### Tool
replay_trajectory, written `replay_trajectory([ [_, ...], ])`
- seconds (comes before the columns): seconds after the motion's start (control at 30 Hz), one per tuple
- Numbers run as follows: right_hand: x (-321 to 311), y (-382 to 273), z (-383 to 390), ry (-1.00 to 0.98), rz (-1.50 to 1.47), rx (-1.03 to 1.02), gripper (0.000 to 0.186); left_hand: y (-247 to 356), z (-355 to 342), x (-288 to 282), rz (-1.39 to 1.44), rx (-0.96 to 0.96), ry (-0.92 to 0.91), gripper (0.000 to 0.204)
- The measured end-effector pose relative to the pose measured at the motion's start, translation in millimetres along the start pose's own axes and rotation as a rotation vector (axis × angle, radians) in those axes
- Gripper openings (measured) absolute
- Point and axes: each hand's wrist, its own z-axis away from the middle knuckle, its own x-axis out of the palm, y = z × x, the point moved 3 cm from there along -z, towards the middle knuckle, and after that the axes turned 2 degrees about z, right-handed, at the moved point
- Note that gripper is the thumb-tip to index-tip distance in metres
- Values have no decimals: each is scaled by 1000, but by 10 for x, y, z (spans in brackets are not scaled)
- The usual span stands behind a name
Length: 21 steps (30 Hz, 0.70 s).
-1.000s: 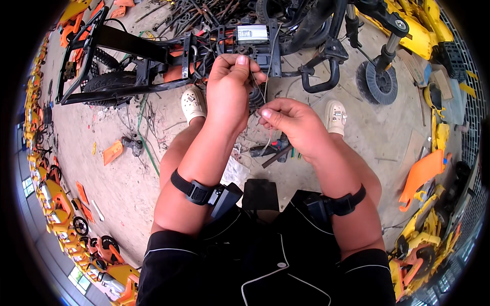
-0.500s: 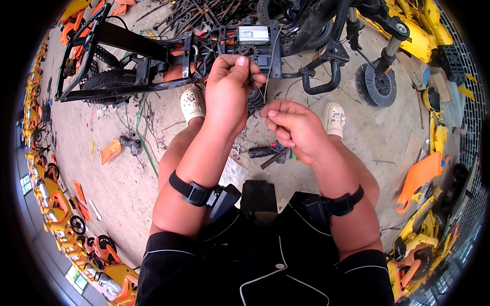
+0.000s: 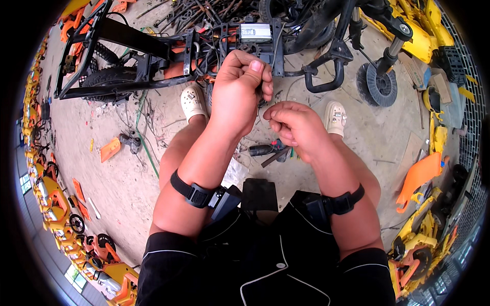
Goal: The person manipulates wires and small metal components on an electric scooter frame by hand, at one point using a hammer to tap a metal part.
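My left hand is closed just below the black metal vehicle frame, its thumb against curled fingers; what it holds is hidden. My right hand is lower and to the right, fingers curled together at the tips, with anything between them too small to make out. Behind the left hand the frame carries bundled dark cables and a silver box.
A black wheel, fork with disc, bent tube and heap of rods surround the work. Yellow and orange panels line both sides. A power tool and loose wires lie on the floor between white-clogged feet.
My left hand has shifted right and slightly up, fingers curling further. My right hand has moved slightly right, and the thin wire seen between the hands earlier is now mostly out of sight.
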Motion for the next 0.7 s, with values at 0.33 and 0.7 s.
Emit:
replay_trajectory([
  [0.33,-2,20,3,79,49,21,13,43,112,124,-377,34,-66,10],
  [0.7,-89,193,-114,74,64,35,14,41,109,119,-475,18,-60,10],
])
